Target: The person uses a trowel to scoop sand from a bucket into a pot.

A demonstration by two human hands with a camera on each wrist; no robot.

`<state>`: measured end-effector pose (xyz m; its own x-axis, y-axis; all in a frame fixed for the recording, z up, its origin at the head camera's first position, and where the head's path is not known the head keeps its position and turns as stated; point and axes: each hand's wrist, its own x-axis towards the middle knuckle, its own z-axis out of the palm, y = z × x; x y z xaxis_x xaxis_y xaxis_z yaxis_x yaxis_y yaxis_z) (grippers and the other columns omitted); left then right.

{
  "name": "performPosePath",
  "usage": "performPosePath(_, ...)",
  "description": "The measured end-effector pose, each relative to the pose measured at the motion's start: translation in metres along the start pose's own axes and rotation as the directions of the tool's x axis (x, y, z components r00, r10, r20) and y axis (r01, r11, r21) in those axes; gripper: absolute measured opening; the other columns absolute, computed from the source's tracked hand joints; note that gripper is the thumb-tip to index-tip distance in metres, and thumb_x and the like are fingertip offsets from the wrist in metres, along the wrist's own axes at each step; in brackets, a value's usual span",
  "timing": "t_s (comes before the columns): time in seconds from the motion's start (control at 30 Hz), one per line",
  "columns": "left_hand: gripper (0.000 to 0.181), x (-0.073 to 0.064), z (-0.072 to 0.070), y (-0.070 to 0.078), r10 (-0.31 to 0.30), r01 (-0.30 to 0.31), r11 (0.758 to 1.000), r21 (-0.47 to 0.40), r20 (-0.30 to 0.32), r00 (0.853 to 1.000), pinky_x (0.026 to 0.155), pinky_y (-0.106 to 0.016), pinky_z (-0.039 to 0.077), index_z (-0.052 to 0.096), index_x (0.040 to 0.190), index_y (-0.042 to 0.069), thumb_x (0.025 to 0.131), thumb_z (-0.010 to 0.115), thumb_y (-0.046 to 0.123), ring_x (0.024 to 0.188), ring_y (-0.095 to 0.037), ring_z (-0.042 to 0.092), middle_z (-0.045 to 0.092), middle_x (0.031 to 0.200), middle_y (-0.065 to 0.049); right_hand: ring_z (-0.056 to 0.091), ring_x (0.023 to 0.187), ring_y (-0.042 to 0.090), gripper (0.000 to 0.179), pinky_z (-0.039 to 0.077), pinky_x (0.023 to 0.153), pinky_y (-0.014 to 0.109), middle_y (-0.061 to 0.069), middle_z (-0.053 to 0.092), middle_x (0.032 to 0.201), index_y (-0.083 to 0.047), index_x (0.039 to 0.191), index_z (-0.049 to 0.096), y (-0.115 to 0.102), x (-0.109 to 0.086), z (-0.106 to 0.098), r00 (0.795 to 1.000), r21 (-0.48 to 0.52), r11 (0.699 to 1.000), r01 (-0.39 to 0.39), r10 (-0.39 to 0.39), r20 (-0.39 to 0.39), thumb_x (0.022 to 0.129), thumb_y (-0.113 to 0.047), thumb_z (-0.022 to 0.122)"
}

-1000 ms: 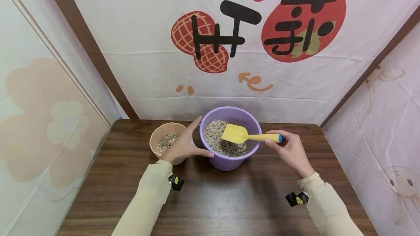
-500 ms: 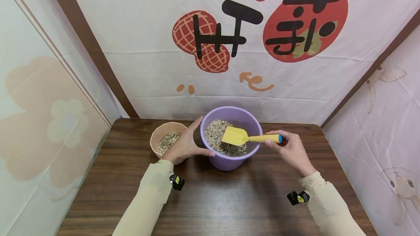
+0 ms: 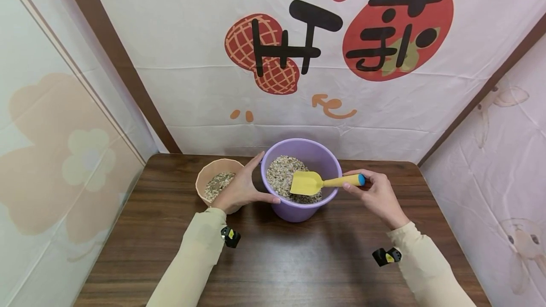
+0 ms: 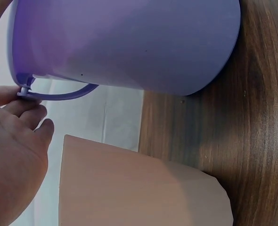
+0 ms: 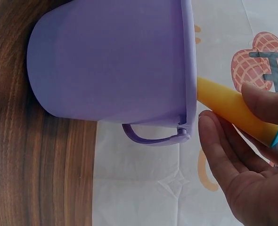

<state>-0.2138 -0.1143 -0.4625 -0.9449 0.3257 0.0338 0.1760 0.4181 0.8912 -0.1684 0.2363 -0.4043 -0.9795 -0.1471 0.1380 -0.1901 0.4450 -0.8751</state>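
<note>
A purple bucket (image 3: 294, 213) stands on the table, partly filled with fine speckled gravel (image 3: 281, 174). My left hand (image 3: 245, 187) holds the bucket's left side, thumb at the front of the rim and fingers farther back. In the left wrist view those fingers lie by the bucket handle's (image 4: 63, 96) hinge. Over the gravel lies the yellow blade of a toy shovel (image 3: 306, 183). Its blue-tipped grip crosses the bucket's right rim, pinched between thumb and fingers of my right hand (image 3: 379, 196); the right wrist view shows the thumb on top of the shovel's grip (image 5: 233, 106).
Left of the bucket stands a peach-coloured, faceted bowl (image 3: 204, 177) with similar gravel in it, partly hidden by my left hand and wrist. The wooden table (image 3: 294, 264) ends at a white printed cloth backdrop (image 3: 192, 84). Cloth panels rise on both sides.
The shovel's blade has dropped slightly towards the front of the bucket, and its handle now tilts up to the right. My left hand and the bucket stay put.
</note>
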Motion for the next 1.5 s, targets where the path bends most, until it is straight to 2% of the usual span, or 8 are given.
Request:
performPosePath(0.17,0.144,0.001,0.001,0.000,-0.007,0.008,1.000,-0.018,0.003,1.000,0.122,-0.049,0.018,0.017,0.164,0.030,0.048,0.100,0.054,0.151,-0.015,0.016,0.018,0.167,0.006,0.064,0.079,0.016,0.023,0.055,0.063,0.025,0.014,0.070,0.098,-0.002,0.111,0.074,0.000,0.001,0.002,1.000,-0.004,1.000,0.007,-0.007,0.014,0.091,-0.012,0.079)
performPosePath(0.5,0.145,0.002,0.001,0.000,-0.008,0.008,1.000,-0.016,-0.001,1.000,0.122,-0.049,0.018,0.018,0.164,0.030,0.047,0.100,0.056,0.151,-0.015,0.016,0.019,0.167,0.005,0.067,0.075,0.017,0.018,0.055,0.061,0.026,0.009,0.073,0.095,-0.007,0.106,0.076,-0.003,0.005,0.009,0.999,-0.098,0.994,0.043,-0.041,0.021,0.089,-0.011,0.081)
performPosePath(0.73,0.144,0.003,0.001,-0.002,-0.005,0.005,1.000,-0.014,-0.003,1.000,0.122,-0.049,0.018,0.018,0.164,0.030,0.048,0.100,0.055,0.151,-0.016,0.017,0.019,0.167,0.006,0.064,0.069,0.017,0.017,0.051,0.056,0.027,0.006,0.073,0.088,-0.009,0.103,0.078,-0.008,0.007,0.016,0.999,-0.140,0.989,0.054,-0.053,0.011,0.088,-0.014,0.082)
performPosePath(0.93,0.144,0.002,0.001,-0.001,-0.005,0.005,1.000,-0.008,-0.009,1.000,0.122,-0.047,0.018,0.018,0.164,0.030,0.048,0.100,0.055,0.151,-0.015,0.017,0.019,0.167,0.006,0.060,0.064,0.017,0.015,0.049,0.052,0.026,0.005,0.072,0.083,-0.009,0.101,0.078,-0.012,0.008,0.024,0.999,-0.108,0.993,0.049,-0.050,-0.006,0.087,-0.014,0.082)
performPosePath(1.17,0.144,0.002,0.001,-0.002,0.008,-0.008,1.000,0.000,-0.018,1.000,0.122,-0.047,0.019,0.019,0.164,0.028,0.048,0.100,0.054,0.151,-0.016,0.018,0.021,0.167,0.004,0.061,0.064,0.018,0.016,0.050,0.052,0.027,0.007,0.074,0.088,-0.008,0.103,0.079,-0.014,0.013,0.034,0.999,-0.049,0.998,0.036,-0.037,-0.031,0.088,-0.013,0.082)
performPosePath(1.33,0.144,0.002,0.001,-0.002,0.018,-0.018,1.000,-0.006,-0.020,1.000,0.122,-0.046,0.018,0.019,0.164,0.026,0.048,0.101,0.053,0.151,-0.017,0.018,0.022,0.166,0.003,0.063,0.064,0.015,0.015,0.047,0.049,0.025,0.006,0.075,0.087,-0.008,0.102,0.080,-0.017,0.017,0.040,0.998,-0.031,1.000,0.002,-0.004,-0.055,0.089,-0.015,0.081)
performPosePath(1.5,0.143,0.002,0.002,-0.002,0.017,-0.017,1.000,-0.011,-0.021,1.000,0.122,-0.045,0.018,0.020,0.164,0.026,0.048,0.101,0.053,0.151,-0.015,0.018,0.022,0.166,0.004,0.063,0.068,0.015,0.016,0.048,0.052,0.024,0.007,0.074,0.088,-0.007,0.103,0.079,-0.017,0.019,0.044,0.997,-0.017,0.999,-0.028,0.027,-0.077,0.089,-0.016,0.081)
